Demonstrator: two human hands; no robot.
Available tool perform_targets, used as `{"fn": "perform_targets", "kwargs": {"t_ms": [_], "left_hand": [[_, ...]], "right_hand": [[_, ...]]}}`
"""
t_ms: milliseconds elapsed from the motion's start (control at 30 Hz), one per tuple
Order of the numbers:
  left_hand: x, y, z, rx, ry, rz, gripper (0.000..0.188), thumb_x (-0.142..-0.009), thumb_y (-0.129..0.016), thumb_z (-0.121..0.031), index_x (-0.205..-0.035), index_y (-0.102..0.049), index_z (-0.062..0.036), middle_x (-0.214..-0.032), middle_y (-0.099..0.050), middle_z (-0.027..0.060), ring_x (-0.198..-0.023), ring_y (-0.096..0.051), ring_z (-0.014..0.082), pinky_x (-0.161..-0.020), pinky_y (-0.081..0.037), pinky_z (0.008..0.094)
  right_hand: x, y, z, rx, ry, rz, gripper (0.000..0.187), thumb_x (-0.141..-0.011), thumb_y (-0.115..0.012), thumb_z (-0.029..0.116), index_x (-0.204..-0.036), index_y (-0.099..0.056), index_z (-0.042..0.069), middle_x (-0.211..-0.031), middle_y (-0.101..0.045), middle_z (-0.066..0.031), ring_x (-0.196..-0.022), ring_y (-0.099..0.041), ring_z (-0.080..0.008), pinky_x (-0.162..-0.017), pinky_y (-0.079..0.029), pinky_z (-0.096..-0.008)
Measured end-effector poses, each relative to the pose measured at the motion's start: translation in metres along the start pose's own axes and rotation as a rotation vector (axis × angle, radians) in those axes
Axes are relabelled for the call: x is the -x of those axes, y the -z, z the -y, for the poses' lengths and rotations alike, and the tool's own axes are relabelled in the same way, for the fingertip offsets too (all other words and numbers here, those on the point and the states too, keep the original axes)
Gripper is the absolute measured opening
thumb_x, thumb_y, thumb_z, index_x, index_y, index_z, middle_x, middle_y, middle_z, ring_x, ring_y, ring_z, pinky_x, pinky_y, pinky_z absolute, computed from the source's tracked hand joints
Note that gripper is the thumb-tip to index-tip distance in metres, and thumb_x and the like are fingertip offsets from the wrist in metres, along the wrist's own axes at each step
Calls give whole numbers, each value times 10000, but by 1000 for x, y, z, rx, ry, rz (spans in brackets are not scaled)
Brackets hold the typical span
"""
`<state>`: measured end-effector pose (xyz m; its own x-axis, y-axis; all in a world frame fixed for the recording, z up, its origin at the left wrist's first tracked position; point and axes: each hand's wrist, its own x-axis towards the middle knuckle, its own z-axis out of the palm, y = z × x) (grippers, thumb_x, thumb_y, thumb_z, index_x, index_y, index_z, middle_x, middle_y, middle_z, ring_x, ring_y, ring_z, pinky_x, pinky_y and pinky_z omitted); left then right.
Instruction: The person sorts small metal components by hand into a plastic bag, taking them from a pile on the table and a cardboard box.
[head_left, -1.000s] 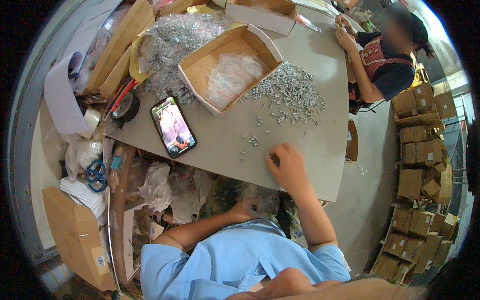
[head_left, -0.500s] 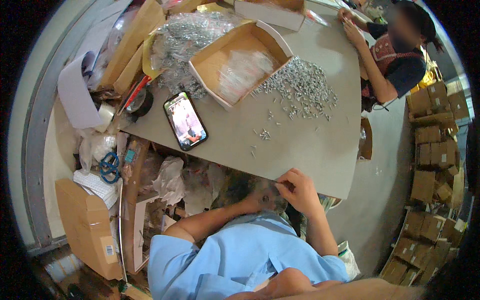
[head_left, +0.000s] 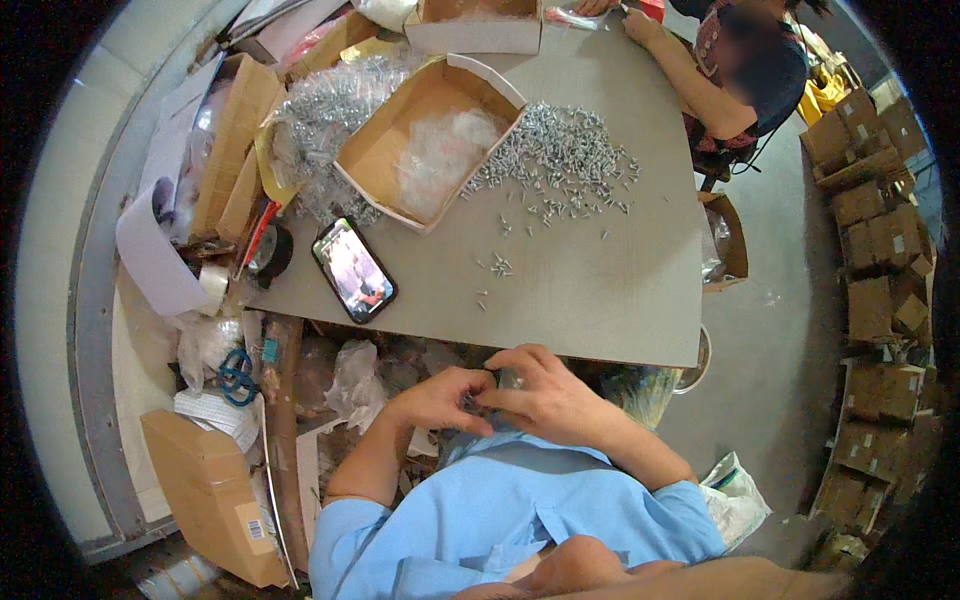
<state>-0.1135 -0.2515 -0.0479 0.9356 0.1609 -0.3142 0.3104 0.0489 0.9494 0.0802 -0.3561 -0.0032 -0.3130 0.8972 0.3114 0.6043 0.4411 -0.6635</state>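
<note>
My left hand [head_left: 440, 402] and my right hand [head_left: 550, 398] meet in front of my blue shirt, just off the table's near edge. The fingers of both are curled in and pinched, almost touching. Something small and see-through shows between them, but its kind is unclear. Beyond them on the grey table [head_left: 600, 300] lie a few loose screws [head_left: 500, 266], with a large spread of screws [head_left: 560, 160] farther back. Left of that spread, an open cardboard box [head_left: 370, 150] holds clear plastic bags [head_left: 445, 160]. A lit phone [head_left: 354, 270] lies near the table's left corner.
A heap of filled clear bags [head_left: 330, 130] is behind the phone. Blue-handled scissors [head_left: 237, 378] and a tall carton [head_left: 210, 490] are at the left. Across the table, a co-worker's arm [head_left: 690, 85] rests near its edge. Stacked cartons [head_left: 880, 230] line the right.
My left hand has risen from below the table edge to meet my right hand, which has moved left off the edge. The view has shifted, and the co-worker's hands have moved.
</note>
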Motion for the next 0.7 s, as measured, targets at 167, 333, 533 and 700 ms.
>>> {"fn": "perform_targets", "kwargs": {"t_ms": [167,333,533,700], "left_hand": [[-8,-17,-18,226,-135,-6,513,-675,-796,-109,-1114,-551,-10,-993,-584,58,-947,-536,138,-791,-449,275],[-21,-21,-5,342,-264,-297,461,-752,-741,-98,-1145,-514,-14,-1062,-564,61,-1053,-510,150,-863,-438,292],[-27,-27,-20,-76,-402,-485,128,-867,-625,-123,-898,-586,-5,-944,-601,111,-877,-575,197,-771,-457,307],[-33,-26,-30,-269,-433,-521,161,-881,-601,-163,-875,-581,-4,-856,-605,118,-799,-580,225,-722,-458,304]], "right_hand": [[-6,10,11,11,52,9,176,-679,-694,92,-834,-613,98,-1162,-490,-130,-1096,-465,-337,-923,-416,-424],[9,22,3,-60,-90,-133,157,-702,-694,64,-832,-607,75,-1013,-574,-124,-935,-568,-323,-794,-482,-411],[17,20,-1,-148,-283,-241,148,-751,-688,104,-845,-591,44,-836,-616,-132,-790,-606,-321,-688,-496,-408],[14,22,-5,-180,-292,-217,149,-752,-674,89,-857,-585,34,-803,-602,-137,-747,-594,-328,-664,-487,-401]]}}
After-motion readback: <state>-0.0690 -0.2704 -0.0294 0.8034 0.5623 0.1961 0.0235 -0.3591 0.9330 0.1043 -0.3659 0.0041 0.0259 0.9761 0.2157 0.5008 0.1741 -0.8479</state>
